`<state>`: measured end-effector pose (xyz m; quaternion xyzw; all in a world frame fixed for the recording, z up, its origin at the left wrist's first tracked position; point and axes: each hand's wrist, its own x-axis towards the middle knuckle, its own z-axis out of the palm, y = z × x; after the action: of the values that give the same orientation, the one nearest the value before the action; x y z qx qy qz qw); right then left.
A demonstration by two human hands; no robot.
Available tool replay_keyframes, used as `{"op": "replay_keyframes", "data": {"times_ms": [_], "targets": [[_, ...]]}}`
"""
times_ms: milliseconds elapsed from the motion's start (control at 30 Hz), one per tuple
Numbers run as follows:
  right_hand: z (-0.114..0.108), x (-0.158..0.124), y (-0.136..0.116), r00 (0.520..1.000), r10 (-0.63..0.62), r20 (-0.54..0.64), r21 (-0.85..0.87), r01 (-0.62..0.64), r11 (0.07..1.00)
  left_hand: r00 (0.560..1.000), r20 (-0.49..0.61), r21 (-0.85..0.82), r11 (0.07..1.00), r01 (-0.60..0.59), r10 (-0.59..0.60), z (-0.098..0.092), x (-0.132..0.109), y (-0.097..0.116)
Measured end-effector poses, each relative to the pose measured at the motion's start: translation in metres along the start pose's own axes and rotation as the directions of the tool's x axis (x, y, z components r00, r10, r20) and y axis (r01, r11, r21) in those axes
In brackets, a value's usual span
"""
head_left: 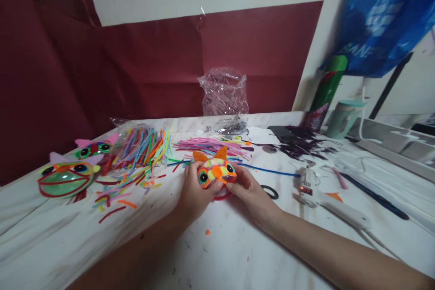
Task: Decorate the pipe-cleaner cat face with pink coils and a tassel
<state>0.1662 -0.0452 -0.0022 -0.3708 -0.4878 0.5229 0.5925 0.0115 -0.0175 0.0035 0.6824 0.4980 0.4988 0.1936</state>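
A small craft face (pixel 216 170) with orange felt ears, green-ringed eyes and a red pipe-cleaner mouth sits on the white table (pixel 238 253). My left hand (pixel 194 192) curls around its left side. My right hand (pixel 249 190) grips its right side with closed fingers. Both hands hold the piece just above the tabletop.
Two finished green faces (pixel 66 176) (pixel 95 148) lie at the left. Coloured pipe-cleaner pieces (pixel 139 149) and pink strands (pixel 210 145) spread behind. A glue gun (pixel 307 186), a black ring (pixel 271 191), purple strips (pixel 299 142), a clear bag (pixel 224 93) and a teal cup (pixel 345 118) lie right and back.
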Motion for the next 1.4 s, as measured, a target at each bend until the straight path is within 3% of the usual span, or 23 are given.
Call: {"op": "replay_keyframes", "data": {"times_ms": [233,367,533,1033,1233,1400], "targets": [[-0.003,0.002,0.002,0.999,-0.017,0.031,-0.002,0.017,1.0,1.0,-0.001,-0.044,0.999,0.012,-0.012,-0.002,0.003,-0.002],[-0.005,0.003,0.001,0.999,0.03,0.021,0.029,-0.03,0.999,0.992,0.115,-0.232,0.97,0.075,-0.049,-0.006,0.011,-0.016],[-0.008,0.005,0.004,0.999,0.042,-0.011,0.033,-0.042,0.999,0.962,0.273,-0.457,0.882,0.111,0.02,-0.008,0.013,-0.023],[-0.009,0.005,0.008,0.999,0.026,-0.028,-0.041,-0.027,0.999,0.951,0.308,-0.466,0.876,0.126,0.027,-0.008,0.008,-0.024],[-0.005,0.001,0.003,0.997,-0.08,0.023,-0.189,0.082,0.979,0.968,0.24,-0.424,0.889,0.174,-0.075,-0.007,0.008,-0.016],[-0.005,0.0,0.005,0.994,-0.101,0.039,-0.271,0.108,0.956,0.943,0.302,-0.466,0.841,0.277,-0.143,-0.011,0.006,-0.003]]}}
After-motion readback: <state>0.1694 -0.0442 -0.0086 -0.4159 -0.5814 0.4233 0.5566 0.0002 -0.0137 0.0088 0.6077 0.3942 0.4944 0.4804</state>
